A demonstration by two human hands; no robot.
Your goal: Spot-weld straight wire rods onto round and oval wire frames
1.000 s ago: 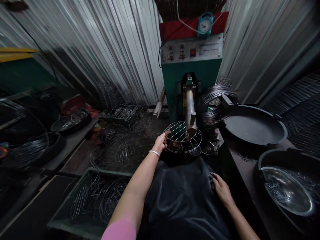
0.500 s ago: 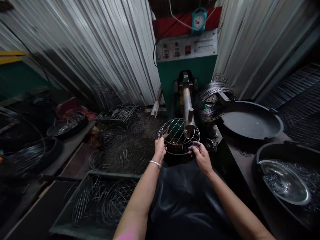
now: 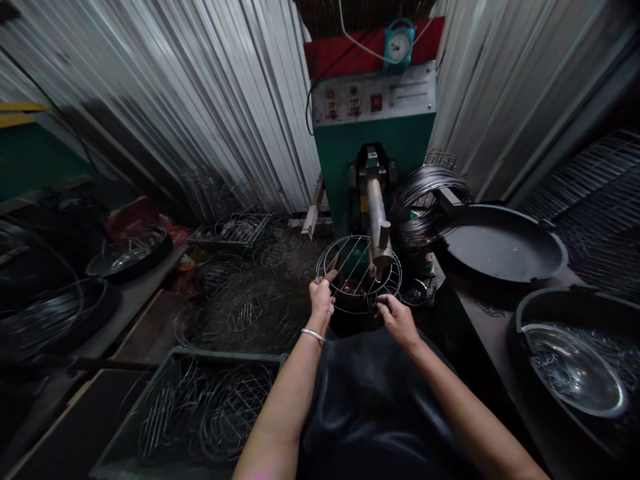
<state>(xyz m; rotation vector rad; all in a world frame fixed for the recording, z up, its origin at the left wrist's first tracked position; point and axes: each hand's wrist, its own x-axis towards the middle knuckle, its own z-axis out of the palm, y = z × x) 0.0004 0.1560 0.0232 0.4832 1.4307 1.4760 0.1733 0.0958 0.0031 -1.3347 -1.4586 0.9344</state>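
Observation:
A round wire rack with parallel bars sits under the arm of a green spot welding machine. My left hand, with a bangle at the wrist, is closed on the rack's left rim. At the near right side of the rim, my right hand has its thumb and fingers pinched together. Whatever lies between those fingertips is too small and dark to make out. The welder's upper electrode points down close to the rack's right part; whether they touch I cannot tell.
A green crate of wire racks stands at lower left. To the right are a wire coil, a shallow black pan and a black tub holding a metal bowl with small wire pieces. More racks lie on the left.
My right hand has shifted slightly left and down along the near rim, and its fingers have drawn together. My left hand keeps its hold, with the rack nearly in place.

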